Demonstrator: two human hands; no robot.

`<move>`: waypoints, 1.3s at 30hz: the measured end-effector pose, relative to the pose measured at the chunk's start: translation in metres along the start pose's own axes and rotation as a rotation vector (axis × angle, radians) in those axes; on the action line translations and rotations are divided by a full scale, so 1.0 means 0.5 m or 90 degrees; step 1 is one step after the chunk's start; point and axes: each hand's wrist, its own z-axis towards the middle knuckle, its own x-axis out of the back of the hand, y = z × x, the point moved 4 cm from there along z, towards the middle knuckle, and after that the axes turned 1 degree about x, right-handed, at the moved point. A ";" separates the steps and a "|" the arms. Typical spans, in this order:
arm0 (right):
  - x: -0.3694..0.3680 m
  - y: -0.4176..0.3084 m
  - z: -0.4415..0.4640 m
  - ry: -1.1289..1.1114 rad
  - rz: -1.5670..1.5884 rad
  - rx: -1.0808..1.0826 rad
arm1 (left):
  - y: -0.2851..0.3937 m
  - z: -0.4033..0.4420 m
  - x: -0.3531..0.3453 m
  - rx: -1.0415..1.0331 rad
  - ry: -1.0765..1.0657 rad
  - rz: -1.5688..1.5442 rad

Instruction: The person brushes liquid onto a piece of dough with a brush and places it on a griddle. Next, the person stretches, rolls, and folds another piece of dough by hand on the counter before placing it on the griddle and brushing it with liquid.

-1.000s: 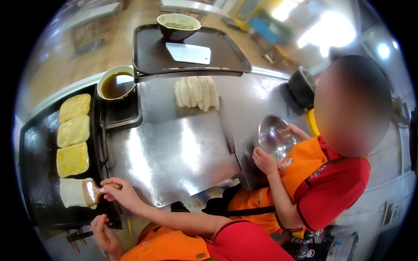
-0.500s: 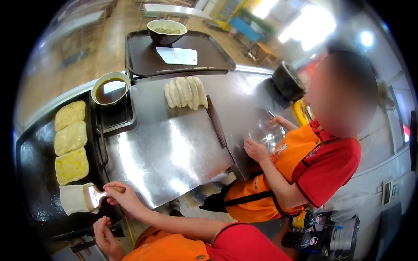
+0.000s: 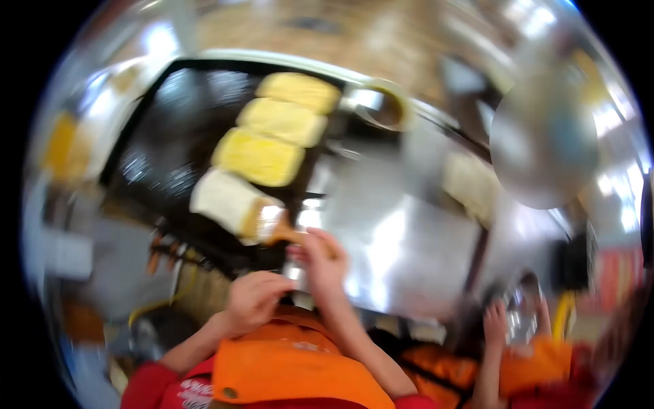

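Observation:
My right hand (image 3: 323,259) is closed on the wooden handle of a wide brush (image 3: 269,221). The brush head rests at the right edge of a white dough sheet (image 3: 223,201) on the black griddle (image 3: 163,136). Beyond that sheet, a yellow-coated piece (image 3: 259,157) and two paler flat pieces (image 3: 283,121) (image 3: 298,92) lie in a row. My left hand (image 3: 259,300) is near the griddle's front edge, loosely curled, with nothing visible in it. The view is blurred by motion.
A bowl of dark liquid (image 3: 379,105) stands at the griddle's far right corner. Right of the griddle is a metal worktop (image 3: 381,238) with pale dough strips (image 3: 470,185). At the lower right, a co-worker's hands hold a metal bowl (image 3: 522,317).
The view has swung left toward the griddle, so the worktop and the co-worker appear farther right and lower. The brush remains in my right hand on the white dough sheet.

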 end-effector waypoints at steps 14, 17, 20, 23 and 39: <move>-0.005 -0.026 0.033 0.022 0.049 -0.031 | -0.008 -0.043 0.033 -0.015 0.053 0.041; -0.019 -0.043 0.039 0.005 0.001 0.015 | -0.005 -0.052 0.042 -0.026 0.069 0.047; -0.062 -0.045 0.051 -0.023 0.086 -0.006 | -0.013 -0.066 0.048 -0.017 0.071 0.037; -0.080 -0.016 0.075 -0.004 0.045 -0.014 | -0.013 -0.083 0.058 -0.014 0.072 0.042; -0.224 0.017 0.109 0.020 0.109 -0.050 | -0.025 -0.144 0.115 0.013 0.127 0.075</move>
